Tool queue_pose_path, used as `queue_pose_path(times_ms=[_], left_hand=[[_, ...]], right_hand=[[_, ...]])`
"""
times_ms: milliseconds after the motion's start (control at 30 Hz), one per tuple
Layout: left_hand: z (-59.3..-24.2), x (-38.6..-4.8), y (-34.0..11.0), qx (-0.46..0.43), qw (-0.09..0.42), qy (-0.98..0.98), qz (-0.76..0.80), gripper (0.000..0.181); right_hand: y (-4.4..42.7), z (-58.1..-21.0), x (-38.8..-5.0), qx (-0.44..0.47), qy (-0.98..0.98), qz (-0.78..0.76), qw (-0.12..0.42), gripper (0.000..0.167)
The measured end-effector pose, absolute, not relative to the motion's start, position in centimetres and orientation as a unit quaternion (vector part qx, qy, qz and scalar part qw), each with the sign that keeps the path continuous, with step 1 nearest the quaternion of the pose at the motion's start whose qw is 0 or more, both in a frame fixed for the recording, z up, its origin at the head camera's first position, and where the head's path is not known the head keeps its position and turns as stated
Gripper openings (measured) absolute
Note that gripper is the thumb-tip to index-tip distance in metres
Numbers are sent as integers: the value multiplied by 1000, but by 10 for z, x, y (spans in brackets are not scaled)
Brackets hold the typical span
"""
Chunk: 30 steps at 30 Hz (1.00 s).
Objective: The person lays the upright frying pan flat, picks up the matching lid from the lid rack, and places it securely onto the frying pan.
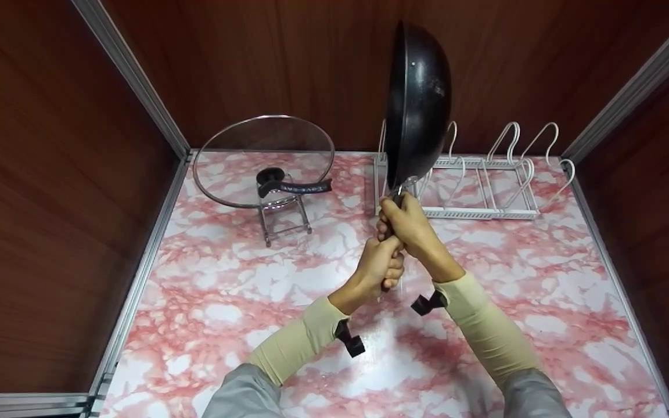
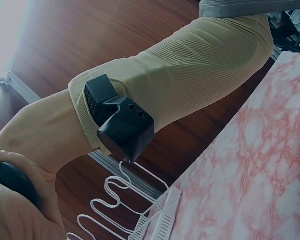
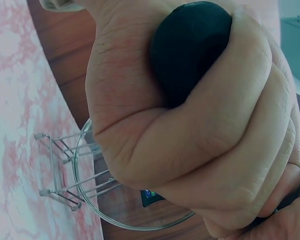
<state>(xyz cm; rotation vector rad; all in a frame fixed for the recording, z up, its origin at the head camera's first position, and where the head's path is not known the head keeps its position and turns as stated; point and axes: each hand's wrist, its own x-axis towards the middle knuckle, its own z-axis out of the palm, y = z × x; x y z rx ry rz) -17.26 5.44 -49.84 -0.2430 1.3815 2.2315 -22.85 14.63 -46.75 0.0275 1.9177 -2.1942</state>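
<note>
Both hands are closed around the handle [image 3: 190,55] of a black wok [image 1: 427,93], the right hand [image 1: 413,223] just below the pan body and the left hand [image 1: 376,262] next to it, nearer the butt end. The wok is turned on its side, its bowl facing the left edge of the surface [image 1: 224,278], and it appears in front of or over the left end of a white wire rack [image 1: 462,214] by the far edge; whether they touch I cannot tell. Toward the far left corner, a glass lid [image 1: 268,139] leans on a small metal stand [image 1: 288,230]. The wok looks stiff and probably fairly heavy at the bowl, so it would tend to twist or dip; a two-handed hold on the handle suits it, since the smooth, curved body would likely be slippery.
</note>
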Motion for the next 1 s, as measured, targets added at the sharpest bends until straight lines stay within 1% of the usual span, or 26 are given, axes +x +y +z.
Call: queue_pose_path(times_ms=[367, 767, 1000], left_hand=[[-493, -172, 53, -82, 254, 501, 823, 34], [-489, -172, 53, -66, 248, 520, 815, 37], [-486, -170, 54, -70, 244, 519, 816, 39]], right_hand=[[146, -461, -227, -6, 653, -749, 114, 18], [148, -454, -224, -8, 664, -739, 114, 20], [148, -451, -224, -10, 667, -737, 113, 23]])
